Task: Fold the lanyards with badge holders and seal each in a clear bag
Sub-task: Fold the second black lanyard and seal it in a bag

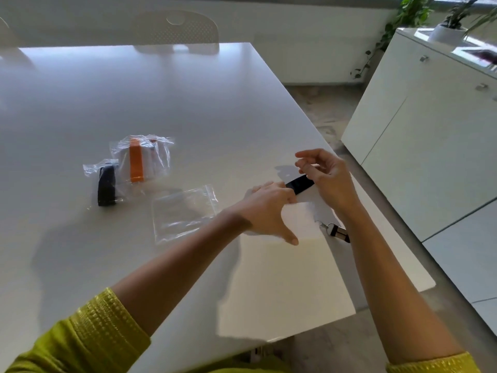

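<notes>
Black lanyard (300, 184) on counter (188, 103) at 4 o'clock: light, floppy strap, stiff badge holder (301, 219). Left hand (269, 208) pins the fold, fingers flat; right hand (322, 173) loosely curled, grip unclear. Pinch folded strap mid-length, slide into empty bag (185, 212).

A single head-worn wide-angle view looks forward and down from above the near edge of the white counter (166, 109), close over both forearms, room beyond at right.
</notes>
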The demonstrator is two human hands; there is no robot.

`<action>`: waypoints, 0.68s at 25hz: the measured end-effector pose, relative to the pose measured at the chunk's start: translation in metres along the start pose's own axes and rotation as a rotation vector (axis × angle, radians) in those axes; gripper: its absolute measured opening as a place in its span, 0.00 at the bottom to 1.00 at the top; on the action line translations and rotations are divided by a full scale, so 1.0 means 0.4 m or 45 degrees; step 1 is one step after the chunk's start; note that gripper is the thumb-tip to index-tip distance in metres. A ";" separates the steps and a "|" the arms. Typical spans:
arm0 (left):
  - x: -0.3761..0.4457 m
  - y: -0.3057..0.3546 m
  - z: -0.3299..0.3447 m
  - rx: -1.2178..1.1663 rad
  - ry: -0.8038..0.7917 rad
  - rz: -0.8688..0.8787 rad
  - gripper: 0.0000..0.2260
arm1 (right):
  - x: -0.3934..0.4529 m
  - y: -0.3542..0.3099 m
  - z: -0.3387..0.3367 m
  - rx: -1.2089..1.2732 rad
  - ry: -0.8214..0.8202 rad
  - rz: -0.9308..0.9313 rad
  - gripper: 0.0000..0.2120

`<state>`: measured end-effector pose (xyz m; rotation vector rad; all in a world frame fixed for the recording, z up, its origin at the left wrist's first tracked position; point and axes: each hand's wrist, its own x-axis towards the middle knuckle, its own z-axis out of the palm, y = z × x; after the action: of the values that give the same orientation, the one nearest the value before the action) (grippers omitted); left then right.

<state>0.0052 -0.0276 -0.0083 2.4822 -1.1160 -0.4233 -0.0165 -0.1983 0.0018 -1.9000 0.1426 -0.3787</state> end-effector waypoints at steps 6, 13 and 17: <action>-0.017 -0.051 -0.054 -0.252 -0.070 -0.141 0.10 | 0.007 0.002 -0.005 -0.057 -0.040 0.020 0.05; -0.087 -0.148 -0.145 -1.470 -0.009 -0.280 0.11 | 0.027 -0.019 0.042 0.082 -0.436 0.054 0.16; -0.110 -0.157 -0.187 -1.745 0.102 -0.308 0.19 | 0.033 -0.030 0.082 0.121 -0.566 0.067 0.14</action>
<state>0.0489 0.0605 0.0335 1.3493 -0.2316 -0.7906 0.0055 -0.1686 0.0053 -1.8364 -0.1199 0.0763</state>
